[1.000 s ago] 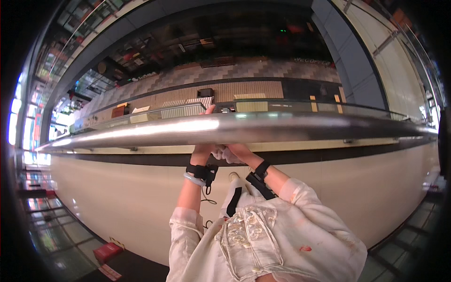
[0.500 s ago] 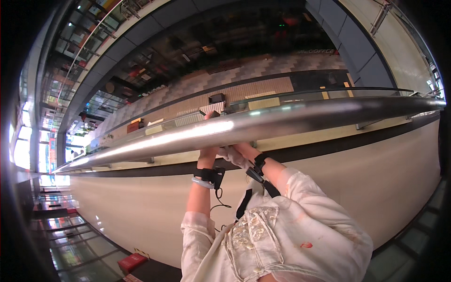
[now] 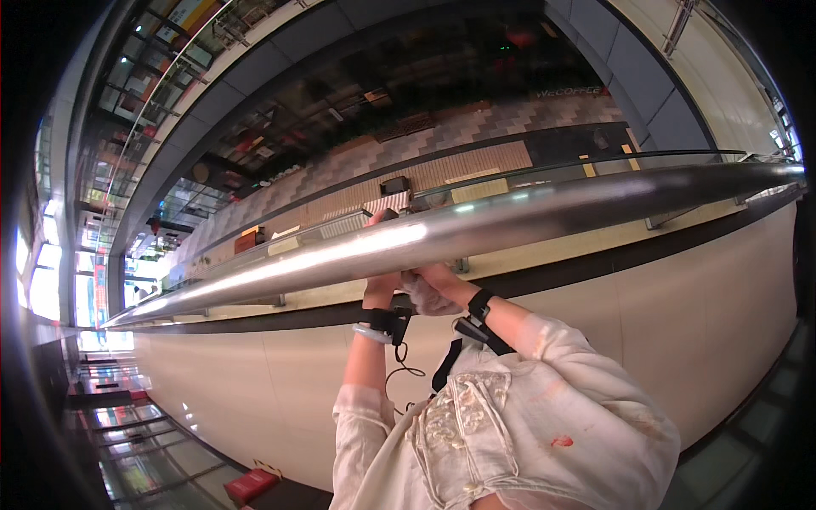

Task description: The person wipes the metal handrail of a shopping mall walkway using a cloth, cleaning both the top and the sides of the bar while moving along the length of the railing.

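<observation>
A thick, shiny metal handrail (image 3: 510, 208) crosses in front of me and hides much of both hands. My left hand (image 3: 382, 218) reaches under it, and a small part shows past the far side, by the top edge of a glass panel (image 3: 476, 178). What those fingers do is hidden. Close beside it, my right hand (image 3: 436, 276) is under the rail with a crumpled greyish-white cloth (image 3: 427, 299) bunched at its palm. The cloth hangs below the rail between my wrists; the right fingers are mostly covered.
Beyond the glass lies a lower floor with patterned paving (image 3: 340, 170) and dark planting. A dark strip (image 3: 544, 272) edges the pale floor (image 3: 280, 382) on my side. A red box (image 3: 252, 485) stands at the lower left. Black straps with a cable (image 3: 406, 371) sit on my wrists.
Both forearms have shifted slightly right and down in view. More of the cloth shows under the rail, hanging in a rounder bunch. The view itself has turned a little.
</observation>
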Action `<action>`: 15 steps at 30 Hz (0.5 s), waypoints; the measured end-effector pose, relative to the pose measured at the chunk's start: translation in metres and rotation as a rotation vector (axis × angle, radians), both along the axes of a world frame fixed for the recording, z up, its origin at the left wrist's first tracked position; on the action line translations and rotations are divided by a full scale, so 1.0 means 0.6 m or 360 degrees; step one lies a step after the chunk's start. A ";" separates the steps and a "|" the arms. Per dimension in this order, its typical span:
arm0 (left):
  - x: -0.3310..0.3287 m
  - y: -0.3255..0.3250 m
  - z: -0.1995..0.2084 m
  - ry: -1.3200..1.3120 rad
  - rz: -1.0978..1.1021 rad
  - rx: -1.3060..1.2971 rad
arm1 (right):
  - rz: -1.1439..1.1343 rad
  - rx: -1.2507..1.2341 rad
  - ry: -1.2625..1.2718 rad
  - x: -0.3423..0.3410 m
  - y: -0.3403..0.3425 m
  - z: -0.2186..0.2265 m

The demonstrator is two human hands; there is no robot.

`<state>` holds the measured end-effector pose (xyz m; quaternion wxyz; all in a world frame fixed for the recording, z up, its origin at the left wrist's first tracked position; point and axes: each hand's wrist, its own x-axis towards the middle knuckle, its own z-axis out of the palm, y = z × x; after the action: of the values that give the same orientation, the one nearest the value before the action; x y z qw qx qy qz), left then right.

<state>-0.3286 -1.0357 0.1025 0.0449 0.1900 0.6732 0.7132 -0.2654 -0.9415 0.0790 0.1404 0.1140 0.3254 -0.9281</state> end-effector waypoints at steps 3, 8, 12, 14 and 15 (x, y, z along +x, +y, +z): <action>0.002 0.013 0.005 -0.0142 -0.0045 0.0248 | 0.0465 0.0035 -0.0103 -0.030 0.033 -0.068; -0.001 0.001 -0.011 -0.0631 -0.0157 0.1104 | 0.0362 0.0081 0.0119 -0.023 0.020 -0.021; 0.014 0.025 0.032 -0.0446 -0.0142 0.0818 | 0.0209 0.1793 0.0990 -0.026 0.040 -0.005; 0.016 0.023 0.028 -0.0317 -0.0186 0.0716 | 0.0479 0.2354 0.1460 -0.042 0.056 0.007; 0.018 0.020 0.014 -0.0163 -0.0025 0.0329 | 0.0554 0.2146 0.1342 -0.036 0.064 0.001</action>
<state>-0.3176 -1.0239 0.1108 0.0651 0.1622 0.5914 0.7872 -0.2870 -0.9033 0.0797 0.0495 -0.2371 0.8529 -0.4625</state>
